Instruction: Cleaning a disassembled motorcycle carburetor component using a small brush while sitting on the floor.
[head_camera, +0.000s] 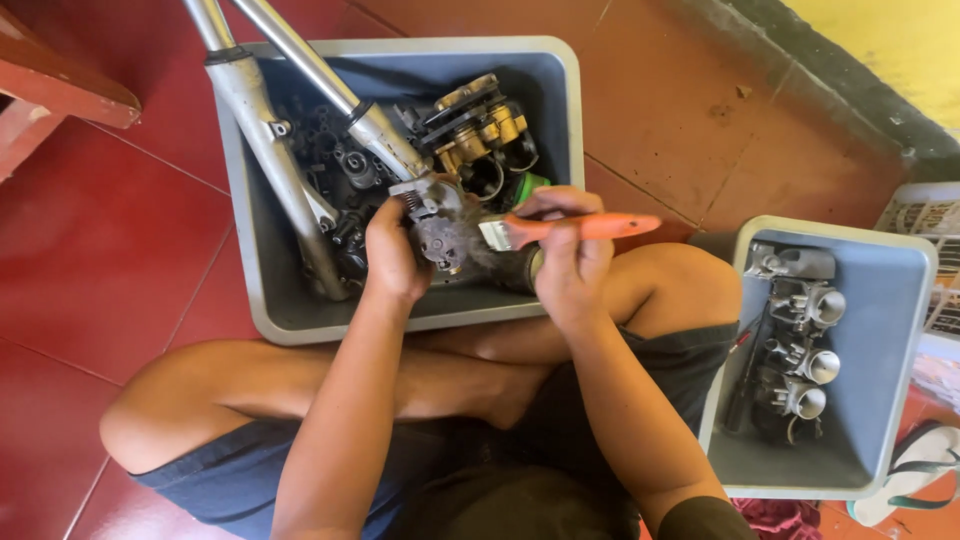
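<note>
Clutching a grimy carburettor (440, 225), left hand (392, 255); right hand (570, 265) grip clenched around an orange-handled brush (560, 229).

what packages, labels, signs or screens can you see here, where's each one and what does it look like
Printed paper: far right edge, behind the smaller grey tub; white sheet with dark print, partly cut off, too small to read.
No screens or signs show. No labels can be made out on the metal parts in the big grey tub, nor on the orange-handled brush held by the right hand.

grimy grey carburetor (440, 232) | held over tub | orange-handled brush (570, 229) | bristles touching it
</note>
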